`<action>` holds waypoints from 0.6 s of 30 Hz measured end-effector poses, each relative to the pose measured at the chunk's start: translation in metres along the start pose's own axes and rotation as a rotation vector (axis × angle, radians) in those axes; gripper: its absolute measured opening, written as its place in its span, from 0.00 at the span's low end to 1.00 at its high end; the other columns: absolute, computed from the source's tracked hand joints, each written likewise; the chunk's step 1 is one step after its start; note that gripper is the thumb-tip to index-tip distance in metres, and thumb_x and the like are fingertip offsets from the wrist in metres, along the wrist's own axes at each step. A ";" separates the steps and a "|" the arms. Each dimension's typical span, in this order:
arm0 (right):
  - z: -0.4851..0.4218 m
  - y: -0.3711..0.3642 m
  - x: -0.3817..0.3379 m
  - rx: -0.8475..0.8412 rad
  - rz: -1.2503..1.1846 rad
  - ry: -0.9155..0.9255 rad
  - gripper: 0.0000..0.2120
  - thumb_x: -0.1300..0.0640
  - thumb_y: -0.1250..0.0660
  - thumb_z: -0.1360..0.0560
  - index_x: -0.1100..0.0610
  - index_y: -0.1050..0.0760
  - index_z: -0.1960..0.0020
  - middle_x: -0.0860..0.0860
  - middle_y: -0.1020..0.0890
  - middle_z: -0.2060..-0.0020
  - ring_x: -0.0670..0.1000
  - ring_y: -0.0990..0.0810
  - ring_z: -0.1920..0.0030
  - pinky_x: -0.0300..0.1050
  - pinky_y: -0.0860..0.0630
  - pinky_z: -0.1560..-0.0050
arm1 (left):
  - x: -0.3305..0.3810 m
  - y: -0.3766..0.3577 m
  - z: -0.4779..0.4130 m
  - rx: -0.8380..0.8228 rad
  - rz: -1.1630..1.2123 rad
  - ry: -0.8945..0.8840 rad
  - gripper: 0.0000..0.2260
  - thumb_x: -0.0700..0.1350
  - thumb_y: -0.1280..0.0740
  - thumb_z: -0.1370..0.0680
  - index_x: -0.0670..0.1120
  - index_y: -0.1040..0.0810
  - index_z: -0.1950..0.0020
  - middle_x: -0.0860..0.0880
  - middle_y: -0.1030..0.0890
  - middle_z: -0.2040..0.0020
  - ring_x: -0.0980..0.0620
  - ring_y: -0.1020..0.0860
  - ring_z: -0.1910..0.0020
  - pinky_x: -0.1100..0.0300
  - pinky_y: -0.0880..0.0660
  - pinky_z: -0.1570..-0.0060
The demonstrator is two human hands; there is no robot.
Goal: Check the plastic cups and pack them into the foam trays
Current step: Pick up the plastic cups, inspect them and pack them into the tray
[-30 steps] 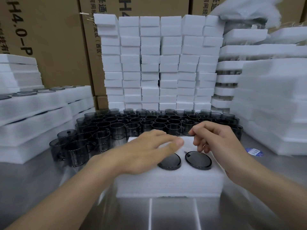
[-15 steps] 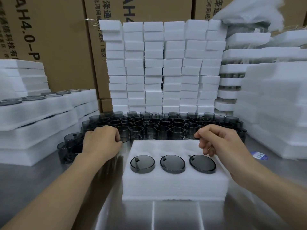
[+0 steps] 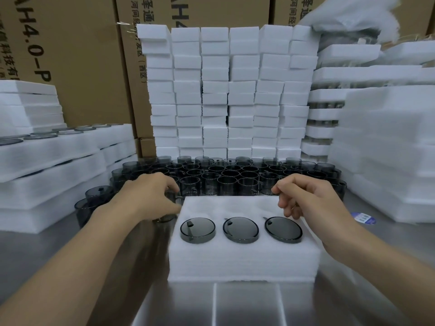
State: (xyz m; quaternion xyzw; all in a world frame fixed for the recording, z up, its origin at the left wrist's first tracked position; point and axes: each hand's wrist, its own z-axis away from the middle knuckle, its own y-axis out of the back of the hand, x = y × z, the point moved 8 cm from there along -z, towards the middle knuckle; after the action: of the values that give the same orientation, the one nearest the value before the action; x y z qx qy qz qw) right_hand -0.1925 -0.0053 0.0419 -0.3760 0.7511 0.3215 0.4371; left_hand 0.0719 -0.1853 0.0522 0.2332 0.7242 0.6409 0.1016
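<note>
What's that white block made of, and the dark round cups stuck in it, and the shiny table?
The white tray looks like soft foam: matte, fuzzy-edged, layered on its side. The cups seem smoky see-through plastic, glossy, with light glinting off their tops. The table is probably steel: grey, brushed, mirroring the tray.

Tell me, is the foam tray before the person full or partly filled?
Partly filled: the foam tray holds three dark cups in its near row; its far half shows only white foam.
</note>
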 end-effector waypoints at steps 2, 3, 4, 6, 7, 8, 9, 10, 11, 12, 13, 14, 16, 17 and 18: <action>0.000 0.000 0.000 -0.002 0.000 0.004 0.14 0.59 0.32 0.18 0.54 0.15 0.61 0.51 0.18 0.68 0.47 0.22 0.69 0.35 0.27 0.69 | 0.004 -0.005 0.002 -0.053 -0.164 -0.023 0.25 0.68 0.28 0.24 0.68 0.26 0.27 0.54 0.24 0.28 0.44 0.31 0.26 0.41 0.36 0.28; -0.001 0.000 0.000 -0.002 0.000 0.005 0.14 0.59 0.32 0.18 0.54 0.15 0.61 0.50 0.18 0.68 0.47 0.22 0.69 0.35 0.27 0.70 | 0.004 -0.006 0.002 -0.059 -0.206 -0.021 0.26 0.68 0.29 0.23 0.70 0.28 0.26 0.54 0.26 0.26 0.43 0.33 0.25 0.40 0.37 0.28; -0.001 0.001 0.001 -0.002 -0.001 0.005 0.14 0.59 0.32 0.18 0.54 0.15 0.61 0.51 0.19 0.68 0.47 0.22 0.69 0.35 0.28 0.70 | 0.003 -0.007 0.003 -0.069 -0.198 -0.010 0.25 0.66 0.28 0.22 0.71 0.30 0.26 0.54 0.26 0.25 0.43 0.33 0.25 0.40 0.37 0.28; -0.001 0.001 0.001 -0.002 -0.002 0.005 0.14 0.58 0.32 0.18 0.54 0.15 0.61 0.51 0.18 0.68 0.47 0.22 0.69 0.35 0.27 0.69 | 0.003 -0.006 0.004 -0.075 -0.133 -0.011 0.25 0.58 0.27 0.20 0.71 0.30 0.25 0.54 0.25 0.24 0.44 0.28 0.26 0.41 0.33 0.28; -0.001 0.001 0.001 -0.003 -0.002 0.004 0.14 0.58 0.32 0.18 0.54 0.15 0.60 0.51 0.18 0.68 0.47 0.22 0.69 0.35 0.27 0.69 | 0.003 -0.004 0.004 -0.059 -0.107 -0.013 0.26 0.56 0.26 0.20 0.70 0.30 0.25 0.54 0.24 0.25 0.45 0.26 0.27 0.42 0.31 0.29; -0.001 0.001 0.002 -0.003 -0.002 0.004 0.14 0.58 0.32 0.18 0.53 0.15 0.60 0.51 0.18 0.68 0.47 0.22 0.69 0.35 0.27 0.69 | 0.003 0.000 0.005 -0.030 -0.079 -0.015 0.26 0.56 0.25 0.20 0.69 0.29 0.25 0.54 0.22 0.27 0.46 0.25 0.28 0.43 0.28 0.29; -0.001 0.001 0.002 -0.004 -0.002 0.005 0.14 0.58 0.32 0.18 0.53 0.15 0.60 0.51 0.18 0.68 0.47 0.22 0.69 0.35 0.27 0.69 | 0.004 0.003 0.005 0.010 -0.045 -0.015 0.26 0.56 0.24 0.21 0.68 0.28 0.25 0.54 0.21 0.28 0.46 0.23 0.30 0.43 0.26 0.31; -0.001 0.001 0.002 -0.005 -0.001 0.007 0.14 0.58 0.32 0.18 0.53 0.15 0.61 0.51 0.18 0.68 0.47 0.22 0.69 0.35 0.27 0.69 | 0.004 0.007 0.004 0.065 -0.007 -0.016 0.26 0.55 0.23 0.21 0.67 0.27 0.26 0.54 0.21 0.28 0.46 0.22 0.32 0.44 0.23 0.33; -0.001 0.001 0.002 -0.006 0.001 0.009 0.14 0.58 0.32 0.18 0.53 0.15 0.60 0.51 0.18 0.68 0.47 0.22 0.69 0.35 0.27 0.69 | 0.006 0.011 0.005 0.129 0.037 -0.021 0.26 0.54 0.23 0.22 0.66 0.26 0.26 0.52 0.22 0.28 0.46 0.22 0.33 0.45 0.22 0.36; -0.001 0.000 0.002 -0.008 0.005 0.012 0.14 0.58 0.32 0.18 0.53 0.15 0.60 0.51 0.18 0.68 0.47 0.22 0.69 0.35 0.27 0.69 | 0.009 0.016 0.005 0.197 0.083 -0.031 0.26 0.54 0.23 0.22 0.65 0.25 0.26 0.51 0.23 0.28 0.45 0.22 0.34 0.46 0.21 0.39; 0.000 0.000 0.001 -0.010 0.009 0.017 0.14 0.58 0.32 0.18 0.53 0.15 0.61 0.51 0.18 0.68 0.47 0.22 0.69 0.35 0.27 0.69 | 0.013 0.021 0.007 0.265 0.137 -0.051 0.26 0.53 0.22 0.22 0.63 0.25 0.26 0.50 0.24 0.30 0.45 0.22 0.37 0.48 0.22 0.42; 0.000 0.000 0.000 -0.013 0.016 0.024 0.14 0.58 0.32 0.18 0.52 0.15 0.61 0.51 0.18 0.68 0.47 0.22 0.69 0.35 0.27 0.69 | 0.019 0.026 0.009 0.325 0.197 -0.083 0.27 0.53 0.22 0.23 0.62 0.25 0.26 0.51 0.26 0.33 0.46 0.22 0.39 0.49 0.23 0.43; 0.001 -0.002 -0.002 -0.021 0.037 0.044 0.14 0.57 0.32 0.18 0.51 0.16 0.61 0.50 0.18 0.68 0.47 0.22 0.69 0.35 0.27 0.68 | 0.038 0.033 0.017 0.401 0.298 -0.188 0.30 0.58 0.21 0.25 0.59 0.26 0.25 0.56 0.28 0.39 0.49 0.23 0.42 0.51 0.24 0.41; 0.002 -0.003 -0.004 -0.026 0.053 0.058 0.14 0.57 0.32 0.18 0.51 0.16 0.61 0.50 0.18 0.68 0.47 0.22 0.69 0.35 0.27 0.68 | 0.050 0.035 0.024 0.416 0.336 -0.255 0.31 0.62 0.22 0.27 0.59 0.25 0.25 0.59 0.29 0.41 0.52 0.23 0.43 0.52 0.24 0.40; 0.004 -0.005 -0.006 -0.031 0.073 0.080 0.13 0.57 0.32 0.18 0.50 0.16 0.60 0.50 0.18 0.68 0.47 0.21 0.69 0.35 0.27 0.67 | 0.063 0.037 0.032 0.425 0.368 -0.330 0.31 0.66 0.23 0.29 0.59 0.23 0.27 0.62 0.29 0.44 0.55 0.23 0.44 0.53 0.23 0.40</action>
State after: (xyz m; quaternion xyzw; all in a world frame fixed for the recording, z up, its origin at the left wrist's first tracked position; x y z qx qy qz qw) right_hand -0.1847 -0.0031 0.0445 -0.3678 0.7760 0.3335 0.3890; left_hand 0.0389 -0.1248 0.0931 0.4770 0.7612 0.4367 0.0489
